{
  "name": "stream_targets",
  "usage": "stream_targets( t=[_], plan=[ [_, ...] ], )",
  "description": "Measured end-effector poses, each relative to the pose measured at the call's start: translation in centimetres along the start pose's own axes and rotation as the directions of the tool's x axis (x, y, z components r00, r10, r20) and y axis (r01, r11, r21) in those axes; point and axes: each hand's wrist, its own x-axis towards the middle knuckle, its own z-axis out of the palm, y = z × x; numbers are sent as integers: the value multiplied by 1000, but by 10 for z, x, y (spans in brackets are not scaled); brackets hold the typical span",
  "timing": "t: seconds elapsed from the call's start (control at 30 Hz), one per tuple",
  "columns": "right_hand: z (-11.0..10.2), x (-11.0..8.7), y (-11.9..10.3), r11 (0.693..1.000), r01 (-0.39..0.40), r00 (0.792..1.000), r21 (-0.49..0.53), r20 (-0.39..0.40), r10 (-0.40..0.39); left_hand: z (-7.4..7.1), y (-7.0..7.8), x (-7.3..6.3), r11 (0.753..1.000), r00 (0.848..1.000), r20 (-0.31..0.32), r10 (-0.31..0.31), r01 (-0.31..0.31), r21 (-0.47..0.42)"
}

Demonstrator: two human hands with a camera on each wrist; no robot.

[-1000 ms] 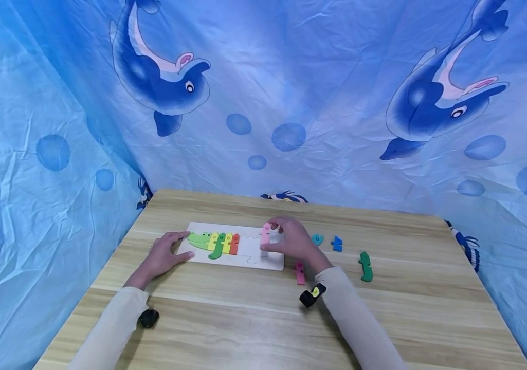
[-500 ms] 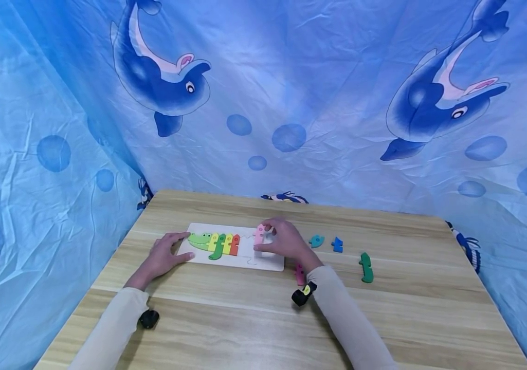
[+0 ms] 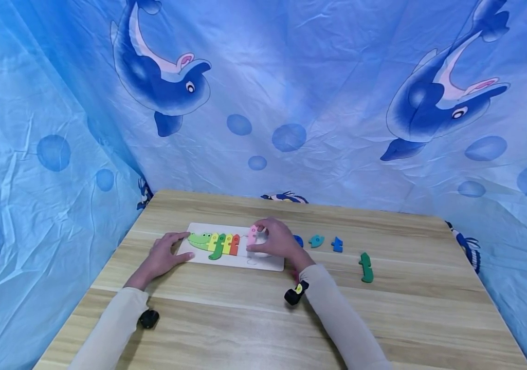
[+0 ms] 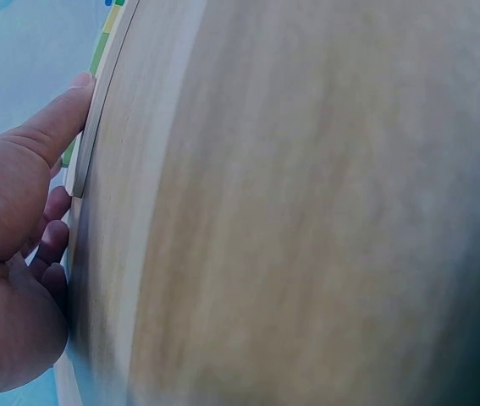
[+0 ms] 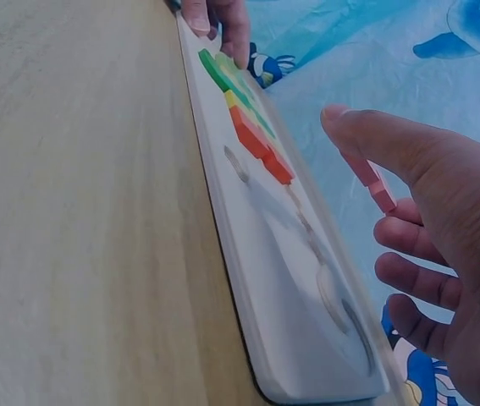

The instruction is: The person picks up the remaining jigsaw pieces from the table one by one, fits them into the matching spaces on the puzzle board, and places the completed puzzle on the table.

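A white puzzle board [image 3: 270, 263] lies on the table with a green crocodile head [image 3: 198, 240] at its left end. Beside the head are yellow, green and orange-red body pieces. My left hand [image 3: 163, 253] grips that end, its thumb along the near edge in the left wrist view. Between thumb and fingertips, my right hand [image 3: 279, 240] pinches a pink puzzle piece [image 3: 252, 235], held upright just right of the orange-red piece [image 5: 261, 148]. In the right wrist view the pink piece is partly hidden by the thumb. Carved outlines mark the board's bare right part.
Right of the board lie a dark blue piece [image 3: 298, 240], a teal piece [image 3: 316, 241], a blue piece [image 3: 337, 244] and a green leg-shaped piece [image 3: 366, 267]. A magenta piece [image 3: 296, 276] is mostly covered by the right wrist. Blue curtains surround the wooden table [image 3: 226, 324].
My right hand has moved left over the board with the pink piece, towards the orange-red one. The dark blue piece has come into sight behind the wrist. My left hand stays put.
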Motion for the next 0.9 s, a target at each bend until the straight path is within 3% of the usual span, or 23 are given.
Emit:
stream_targets(
  t=[0.9],
  plan=[
    [26,9,-3,1000,-6,999,-3,44,6,-1,2,0,1000,1000,9,-21,21,-1]
  ],
)
